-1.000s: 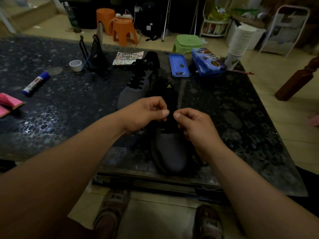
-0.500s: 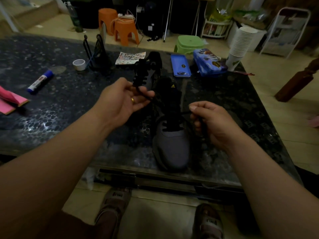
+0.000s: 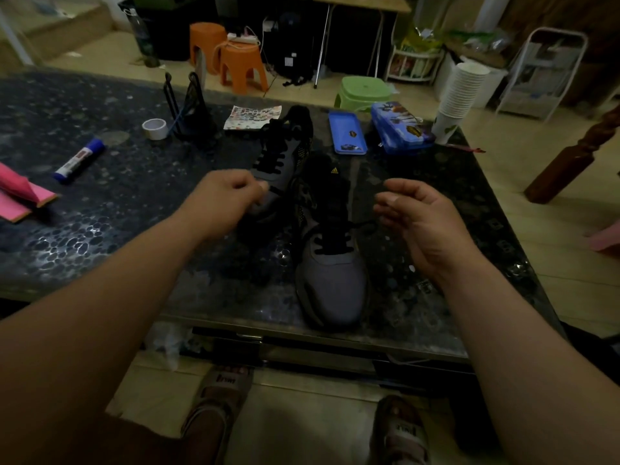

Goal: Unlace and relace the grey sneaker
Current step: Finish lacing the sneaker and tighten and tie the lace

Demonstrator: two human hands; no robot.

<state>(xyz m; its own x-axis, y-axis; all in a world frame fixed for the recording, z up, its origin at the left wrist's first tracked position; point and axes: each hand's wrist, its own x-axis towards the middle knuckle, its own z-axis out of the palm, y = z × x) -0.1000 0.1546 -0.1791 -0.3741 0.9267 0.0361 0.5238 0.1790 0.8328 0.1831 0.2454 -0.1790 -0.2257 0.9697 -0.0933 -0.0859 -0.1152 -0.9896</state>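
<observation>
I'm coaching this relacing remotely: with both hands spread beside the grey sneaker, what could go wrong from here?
The grey sneaker sits with its toe at the near edge of the table; a sideways tug on the lace might drag it off. The left hand is close beside the second sneaker and could snag its lacing. Black lace on dark tongue in dim light: eyelets easy to miss.

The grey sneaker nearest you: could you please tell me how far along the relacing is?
Done: no bow shows on the near grey sneaker; its black lace trails loose. In hand: the left hand seems to pinch one end; whether the right hand holds the other is unclear. Left: the rows by the toe are threaded, so further unlacing and all relacing.
</observation>
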